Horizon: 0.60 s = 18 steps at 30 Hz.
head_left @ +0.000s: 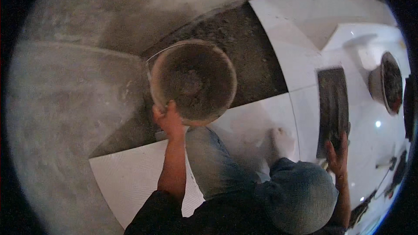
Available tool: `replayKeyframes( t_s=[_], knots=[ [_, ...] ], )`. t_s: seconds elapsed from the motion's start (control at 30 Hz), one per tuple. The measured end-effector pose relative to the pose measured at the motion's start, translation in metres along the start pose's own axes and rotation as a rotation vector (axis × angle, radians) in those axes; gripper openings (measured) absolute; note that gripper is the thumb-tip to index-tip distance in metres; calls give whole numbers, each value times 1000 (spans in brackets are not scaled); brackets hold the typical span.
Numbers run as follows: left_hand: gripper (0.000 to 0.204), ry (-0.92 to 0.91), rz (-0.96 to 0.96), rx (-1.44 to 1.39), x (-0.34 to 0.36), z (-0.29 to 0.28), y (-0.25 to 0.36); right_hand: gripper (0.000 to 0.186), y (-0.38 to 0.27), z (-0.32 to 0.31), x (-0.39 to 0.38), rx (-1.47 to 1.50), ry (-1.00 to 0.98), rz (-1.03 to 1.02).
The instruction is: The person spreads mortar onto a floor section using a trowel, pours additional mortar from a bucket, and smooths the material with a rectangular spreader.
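My left hand (170,122) is closed on the near-left rim of a round, mortar-stained bucket (191,78) with a dark inside. The bucket is above a dark bed of rough mortar (261,61) in a gap between pale tiles; whether it rests there or is held up, I cannot tell. On the right, my right hand (338,159) has its fingers stretched apart at the near end of a dark, streaked rectangular board (333,104). It seems to touch the board. Between my arms are my bent knees in jeans and one bare foot.
White floor tiles (300,26) cover the right side. A white tile with a ridged surface (130,178) lies at lower left. Another bucket (385,82), filled with dark material, stands at far right, with dark tools below it. Bare grey concrete (65,104) extends left.
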<state>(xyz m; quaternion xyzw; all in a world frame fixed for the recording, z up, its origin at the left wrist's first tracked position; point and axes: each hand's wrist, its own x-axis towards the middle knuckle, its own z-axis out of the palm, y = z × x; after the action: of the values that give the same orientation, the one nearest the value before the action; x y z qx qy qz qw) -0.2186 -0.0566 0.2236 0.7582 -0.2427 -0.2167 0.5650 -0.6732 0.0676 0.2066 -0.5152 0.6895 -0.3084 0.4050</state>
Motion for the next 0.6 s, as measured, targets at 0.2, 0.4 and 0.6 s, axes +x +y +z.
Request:
replayKeyframes(
  t_s=[0.2,0.4,0.6],
  knots=[
    [27,-44,286,225,19,-8,2,56,-49,69,108,-457,-150,-437],
    [39,-4,162,103,41,-9,10,53,67,3,55,-471,306,293],
    [55,-296,127,542,62,-52,-30,58,166,-66,-46,-549,561,627]
  ],
)
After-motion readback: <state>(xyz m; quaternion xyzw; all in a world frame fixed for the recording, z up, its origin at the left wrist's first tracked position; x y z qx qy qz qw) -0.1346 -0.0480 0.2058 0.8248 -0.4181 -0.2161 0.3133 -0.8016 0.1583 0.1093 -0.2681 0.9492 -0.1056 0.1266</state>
